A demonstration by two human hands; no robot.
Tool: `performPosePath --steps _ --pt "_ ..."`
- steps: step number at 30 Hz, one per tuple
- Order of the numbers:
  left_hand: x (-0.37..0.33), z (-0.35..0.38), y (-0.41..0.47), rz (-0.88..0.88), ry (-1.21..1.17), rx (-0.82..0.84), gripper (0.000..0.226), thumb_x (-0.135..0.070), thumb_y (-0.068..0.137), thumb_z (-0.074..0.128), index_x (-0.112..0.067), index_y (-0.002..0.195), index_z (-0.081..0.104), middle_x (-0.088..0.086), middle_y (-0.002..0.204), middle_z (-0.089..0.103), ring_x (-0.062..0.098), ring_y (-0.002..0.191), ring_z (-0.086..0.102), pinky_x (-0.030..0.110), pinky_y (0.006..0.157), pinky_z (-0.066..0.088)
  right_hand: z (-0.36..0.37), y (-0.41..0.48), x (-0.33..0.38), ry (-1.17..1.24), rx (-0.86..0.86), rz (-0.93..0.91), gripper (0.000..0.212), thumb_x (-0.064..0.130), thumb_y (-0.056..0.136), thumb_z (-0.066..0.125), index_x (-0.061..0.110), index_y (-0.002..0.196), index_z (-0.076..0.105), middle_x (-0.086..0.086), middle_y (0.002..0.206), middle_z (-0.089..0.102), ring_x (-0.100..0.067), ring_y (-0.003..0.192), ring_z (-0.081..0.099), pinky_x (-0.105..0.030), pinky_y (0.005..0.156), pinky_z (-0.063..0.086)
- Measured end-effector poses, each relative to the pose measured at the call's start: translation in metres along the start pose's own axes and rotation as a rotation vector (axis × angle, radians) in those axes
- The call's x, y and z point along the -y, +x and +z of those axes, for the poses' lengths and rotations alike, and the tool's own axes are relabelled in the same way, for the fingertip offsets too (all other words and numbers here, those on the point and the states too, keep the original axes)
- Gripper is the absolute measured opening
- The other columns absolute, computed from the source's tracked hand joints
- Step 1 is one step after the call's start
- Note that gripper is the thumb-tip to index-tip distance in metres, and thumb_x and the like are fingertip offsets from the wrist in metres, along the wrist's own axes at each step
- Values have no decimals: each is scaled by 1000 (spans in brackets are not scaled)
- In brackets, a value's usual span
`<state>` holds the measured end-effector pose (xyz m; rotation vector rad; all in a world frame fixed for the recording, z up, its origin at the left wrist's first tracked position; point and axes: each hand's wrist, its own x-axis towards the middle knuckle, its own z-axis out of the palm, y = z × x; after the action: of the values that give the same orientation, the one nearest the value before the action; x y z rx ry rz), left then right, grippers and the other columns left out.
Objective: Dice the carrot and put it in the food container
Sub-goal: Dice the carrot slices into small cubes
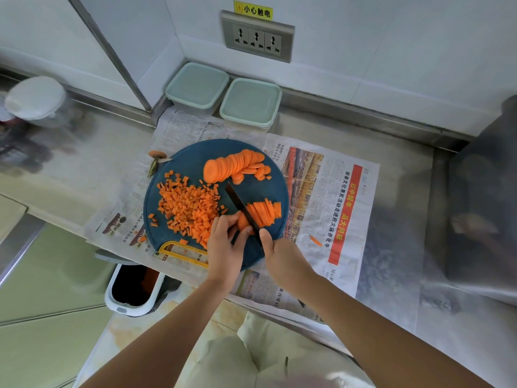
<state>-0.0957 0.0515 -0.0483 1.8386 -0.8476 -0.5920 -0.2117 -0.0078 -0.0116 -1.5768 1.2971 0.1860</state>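
Orange on blue: pinching the carrot stack (264, 213) on the cutting board (195, 161) with the left hand (223, 243), gripping the knife (237, 200) in the right hand (279, 254), slicing close beside that pinch, risking a nick if slipping.

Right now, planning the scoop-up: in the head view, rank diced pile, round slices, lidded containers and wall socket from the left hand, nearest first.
1. diced pile, just left of the left hand.
2. round slices, farther back.
3. lidded containers, at the back.
4. wall socket, above them.
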Motion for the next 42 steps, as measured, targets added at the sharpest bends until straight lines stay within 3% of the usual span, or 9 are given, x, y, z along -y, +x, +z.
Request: performPosePath --steps 3,6,8,10,12,21,25,31,42 --pt "-3 0 -1 -15 1 -2 26 -4 87 66 -19 104 56 -7 101 51 -6 98 54 10 86 46 2 8 2 -114 18 -10 69 2 100 33 2 149 -15 -12 93 38 -18 78 43 -23 48 26" --pt "-7 0 0 -39 9 -1 24 -5 86 67 -15 106 59 -4 103 53 -8 97 54 8 85 45 1 17 -1 22 19 57 50 16 104 30 7 151 13 -11 86 42 -18 67 44 -24 48 30" --pt "-12 -1 2 -83 19 1 26 -6 86 68 -13 109 60 -2 104 55 -9 96 54 7 83 45 0 22 -4 105 37 21 36 40 105 23 21 104 54 -9 69 43 -18 51 42 -30 48 37" --pt "-19 -3 4 -160 -7 2 27 -6 85 69 -16 108 60 -3 105 57 -6 97 56 5 79 44 -1 23 -3 163 88 34 50 56 99 21 23 67 40 -7 56 38 -16 37 38 -26 45 39" --pt "-25 -5 8 -234 -9 -13 26 -8 84 70 -17 105 58 -8 103 59 -2 95 57 2 73 42 0 22 -4 220 98 64 61 62 97 23 16 59 35 -5 51 35 -13 29 34 -23 41 35" --pt "-27 -20 31 -436 220 128 48 -45 84 67 -14 117 51 -2 97 62 18 86 66 40 83 55 2 16 -9 265 45 -45 59 57 98 29 17 55 31 -1 52 31 -7 34 26 -26 45 24" --pt "-33 -27 39 -409 462 275 33 -44 91 57 -11 93 59 6 73 68 16 62 67 37 71 59 2 13 -9 236 24 -96 61 54 99 28 16 53 33 -1 49 31 -7 28 28 -25 43 26" --pt "-41 -27 55 -588 436 518 38 -35 98 48 -6 78 63 9 73 66 19 59 64 26 55 57 -1 7 -7 113 -31 -180 66 53 100 24 13 49 37 -1 46 35 -9 38 36 -32 54 39" --pt "-54 -30 65 -636 462 684 35 -32 101 43 -4 86 59 9 74 62 22 60 62 25 55 52 -1 -7 -14 193 -61 -222 64 64 85 20 11 57 41 0 48 33 -7 39 32 -27 50 33"
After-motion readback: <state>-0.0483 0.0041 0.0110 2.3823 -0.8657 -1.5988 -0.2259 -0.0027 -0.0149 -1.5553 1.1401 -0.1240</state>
